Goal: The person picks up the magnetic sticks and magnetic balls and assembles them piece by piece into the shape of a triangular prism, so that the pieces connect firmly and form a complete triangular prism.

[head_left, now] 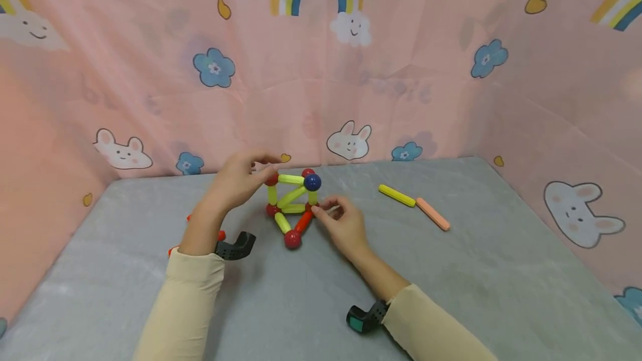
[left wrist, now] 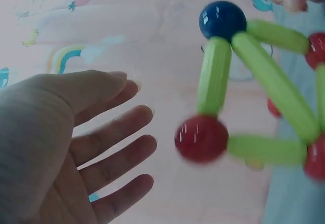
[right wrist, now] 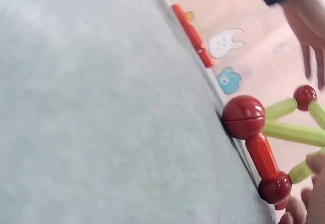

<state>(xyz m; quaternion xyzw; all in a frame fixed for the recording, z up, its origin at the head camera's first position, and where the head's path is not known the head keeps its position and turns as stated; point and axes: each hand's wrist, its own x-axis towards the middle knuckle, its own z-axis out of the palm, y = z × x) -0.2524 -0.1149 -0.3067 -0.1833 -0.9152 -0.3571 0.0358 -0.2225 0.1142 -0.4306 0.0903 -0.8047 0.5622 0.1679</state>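
Observation:
A magnetic ball-and-stick frame [head_left: 291, 196] stands on the table, made of green sticks, a red stick [right wrist: 262, 155], several red balls and a blue ball [left wrist: 222, 22]. My left hand [head_left: 234, 181] hovers at its upper left corner. In the left wrist view the left fingers are loosely extended, apart from the nearest red ball [left wrist: 201, 138]. My right hand [head_left: 346, 224] is at the right-hand red ball [right wrist: 275, 187], thumb and fingers curled in to pinch the frame there. The exact contact is partly hidden by those fingers.
A yellow stick [head_left: 397, 195] and a peach stick [head_left: 433, 214] lie end to end on the grey tablecloth [head_left: 501, 272], right of the frame. Red sticks [right wrist: 193, 36] lie at the left, partly behind my left forearm. A pink patterned curtain [head_left: 281, 88] surrounds the table.

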